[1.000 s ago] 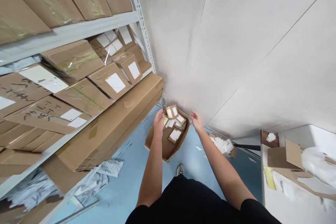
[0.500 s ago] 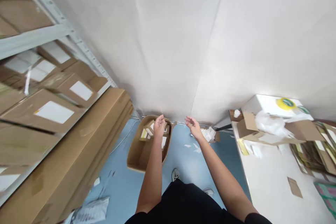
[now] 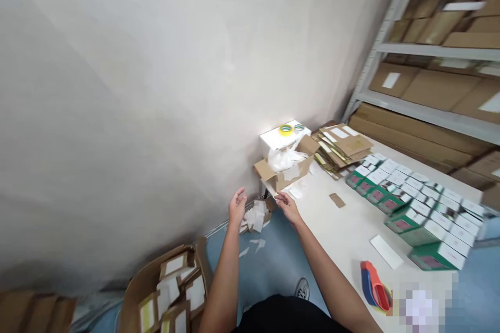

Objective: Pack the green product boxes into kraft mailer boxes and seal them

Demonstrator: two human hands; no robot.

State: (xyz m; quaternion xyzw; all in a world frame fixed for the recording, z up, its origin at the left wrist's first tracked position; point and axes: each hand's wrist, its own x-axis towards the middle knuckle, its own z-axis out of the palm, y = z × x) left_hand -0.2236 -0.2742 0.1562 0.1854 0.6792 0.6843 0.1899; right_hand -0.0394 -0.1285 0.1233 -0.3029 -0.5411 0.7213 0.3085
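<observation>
My left hand (image 3: pixel 237 207) is held out in front of me in the air, fingers apart and slightly curled, with nothing in it. Facing it, my right hand (image 3: pixel 288 206) is likewise open and bare, over the near left corner of the white table (image 3: pixel 324 218). Beyond my right hand stands an open cardboard box (image 3: pixel 291 174) with white plastic (image 3: pixel 283 159) bulging out. Below and between the hands, a small carton (image 3: pixel 269 213) of white scraps (image 3: pixel 255 217) sits on the floor by the wall.
Rows of green-and-white boxes (image 3: pixel 425 197), flattened cartons (image 3: pixel 346 143) and a red-and-blue tape dispenser (image 3: pixel 375 289) lie on the table. A yellow tape roll (image 3: pixel 285 129) tops a white box (image 3: pixel 273 139). A large carton (image 3: pixel 130 296) of small boxes stands lower left; shelving (image 3: pixel 437 51) rises right.
My view has swung right, away from the left shelving and towards the table. The green-and-white boxes and right-hand shelves have come into sight. Both hands stay raised and bare.
</observation>
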